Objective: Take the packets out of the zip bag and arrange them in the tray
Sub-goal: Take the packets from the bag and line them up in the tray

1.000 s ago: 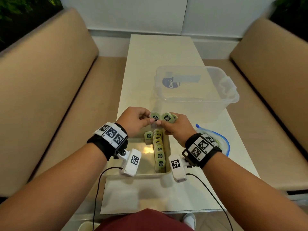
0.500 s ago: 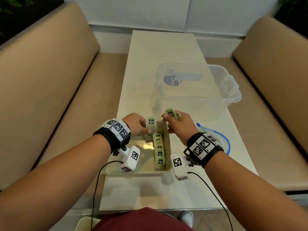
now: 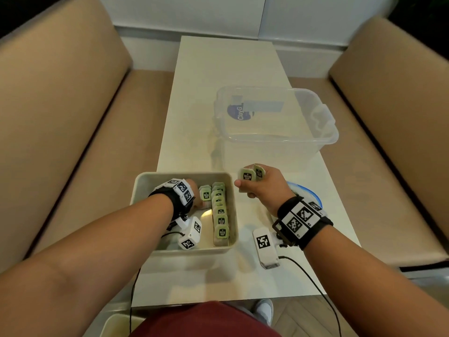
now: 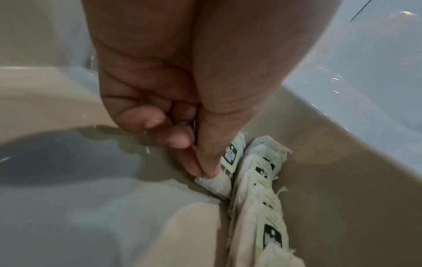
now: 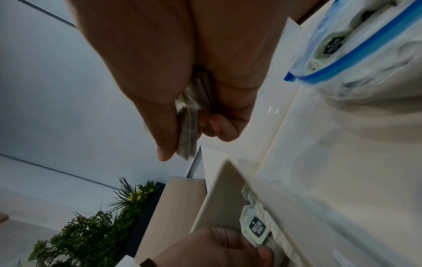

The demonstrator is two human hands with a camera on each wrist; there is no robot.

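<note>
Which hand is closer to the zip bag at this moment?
Right. The right hand hovers just beside the zip bag, holding packets; the left hand is inside the tray, farther away.

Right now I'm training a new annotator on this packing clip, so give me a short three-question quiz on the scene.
1. True or false: the left hand is inside the tray, pinching a packet.
2. Where do the right hand's packets sit? A) over the tray B) to the right of the tray, above the table C) inside the clear bin
3. Fill in: the finished row of packets stands along the tray's ___ wall.

Key: 1 true; 2 B; 3 right
</note>
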